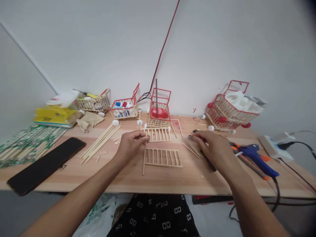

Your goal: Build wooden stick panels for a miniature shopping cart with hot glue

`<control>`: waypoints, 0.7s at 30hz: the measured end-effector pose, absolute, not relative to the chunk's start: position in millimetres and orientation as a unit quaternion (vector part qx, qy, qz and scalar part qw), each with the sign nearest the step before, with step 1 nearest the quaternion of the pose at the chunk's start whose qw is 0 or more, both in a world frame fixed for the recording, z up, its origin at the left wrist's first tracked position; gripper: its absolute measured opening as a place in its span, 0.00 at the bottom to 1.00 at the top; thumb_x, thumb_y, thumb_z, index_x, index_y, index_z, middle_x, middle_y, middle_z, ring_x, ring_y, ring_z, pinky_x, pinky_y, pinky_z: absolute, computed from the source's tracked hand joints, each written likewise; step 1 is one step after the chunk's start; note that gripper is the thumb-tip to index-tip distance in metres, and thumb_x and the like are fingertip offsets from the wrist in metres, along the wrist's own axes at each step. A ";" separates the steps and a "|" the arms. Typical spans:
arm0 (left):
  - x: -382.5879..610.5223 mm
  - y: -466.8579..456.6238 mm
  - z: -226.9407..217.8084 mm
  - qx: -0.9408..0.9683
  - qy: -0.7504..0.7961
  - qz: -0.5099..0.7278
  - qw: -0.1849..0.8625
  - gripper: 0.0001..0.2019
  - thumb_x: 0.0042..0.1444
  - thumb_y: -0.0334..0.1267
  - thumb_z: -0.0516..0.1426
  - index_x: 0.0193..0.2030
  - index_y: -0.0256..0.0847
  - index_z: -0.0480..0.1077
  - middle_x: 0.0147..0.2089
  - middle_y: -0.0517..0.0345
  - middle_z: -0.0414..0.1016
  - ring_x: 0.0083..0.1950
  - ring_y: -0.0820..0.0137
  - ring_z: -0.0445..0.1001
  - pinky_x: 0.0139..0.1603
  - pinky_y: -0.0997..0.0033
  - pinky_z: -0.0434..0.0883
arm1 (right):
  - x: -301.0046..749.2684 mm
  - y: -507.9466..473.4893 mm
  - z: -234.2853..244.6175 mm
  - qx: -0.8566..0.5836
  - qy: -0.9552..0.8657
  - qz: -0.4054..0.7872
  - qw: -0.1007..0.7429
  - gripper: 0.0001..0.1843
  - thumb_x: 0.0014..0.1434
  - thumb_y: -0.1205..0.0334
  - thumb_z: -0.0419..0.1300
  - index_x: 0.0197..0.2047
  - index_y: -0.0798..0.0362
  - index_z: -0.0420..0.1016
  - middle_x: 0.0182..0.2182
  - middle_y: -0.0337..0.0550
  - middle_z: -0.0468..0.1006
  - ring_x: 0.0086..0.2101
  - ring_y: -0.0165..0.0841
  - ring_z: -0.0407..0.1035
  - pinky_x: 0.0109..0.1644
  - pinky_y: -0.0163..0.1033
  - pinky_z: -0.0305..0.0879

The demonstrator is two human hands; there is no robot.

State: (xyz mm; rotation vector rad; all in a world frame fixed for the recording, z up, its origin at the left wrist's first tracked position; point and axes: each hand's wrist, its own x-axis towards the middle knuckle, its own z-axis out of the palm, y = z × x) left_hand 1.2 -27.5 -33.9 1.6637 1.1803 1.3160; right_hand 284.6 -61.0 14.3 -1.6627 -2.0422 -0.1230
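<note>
Left hand [133,144] pinches stick panel [161,157] by its long upright. Right hand [212,145], beside the panel, grips dark tool [210,165]. Behind the panel, basket [128,114] holds coloured bottle caps [122,104].

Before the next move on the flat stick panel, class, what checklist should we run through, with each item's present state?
1. Stick panel lies flat on the table: ok.
2. Left hand is pinched shut at the top of the panel's long side stick: whether it grips it, cannot tell.
3. Right hand free: not ok, it rests on loose sticks and a dark tool.
4. Glue gun likely within reach, right of that hand: ok; hot or not, cannot tell.
5. Spare sticks lie left of the left hand: ok.
</note>
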 end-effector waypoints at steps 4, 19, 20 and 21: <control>0.6 -27.1 -33.8 0.648 0.458 0.502 0.344 0.07 0.51 0.35 0.60 0.24 0.38 0.73 0.25 0.60 0.74 0.28 0.74 0.70 0.32 0.75 0.64 | 284.5 -67.5 4.3 -0.662 -0.743 -0.040 0.088 0.10 0.62 0.63 0.54 0.35 0.51 0.76 0.35 0.45 0.79 0.36 0.38 0.72 0.34 0.37 0.58; 1.7 -29.0 -32.0 0.648 0.456 0.507 0.341 0.06 0.51 0.35 0.60 0.25 0.38 0.74 0.25 0.60 0.74 0.29 0.72 0.71 0.32 0.74 0.66 | 262.2 -44.5 -8.5 -0.688 -0.722 -0.018 -0.071 0.12 0.62 0.72 0.48 0.38 0.62 0.73 0.34 0.59 0.79 0.35 0.43 0.75 0.32 0.38 0.58; 1.5 -28.6 -32.5 0.647 0.455 0.507 0.342 0.05 0.51 0.35 0.60 0.26 0.38 0.74 0.24 0.61 0.74 0.28 0.73 0.71 0.31 0.75 0.66 | 263.1 -44.0 -5.7 -0.684 -0.728 -0.014 -0.044 0.11 0.62 0.70 0.49 0.37 0.61 0.73 0.33 0.57 0.79 0.34 0.42 0.74 0.32 0.38 0.58; 1.3 -28.1 -33.0 0.647 0.454 0.507 0.343 0.05 0.51 0.35 0.60 0.26 0.38 0.74 0.24 0.61 0.74 0.28 0.73 0.70 0.31 0.75 0.66 | 263.4 -43.9 -2.5 -0.674 -0.739 -0.004 -0.001 0.10 0.61 0.69 0.51 0.37 0.60 0.73 0.32 0.55 0.79 0.33 0.40 0.74 0.32 0.38 0.59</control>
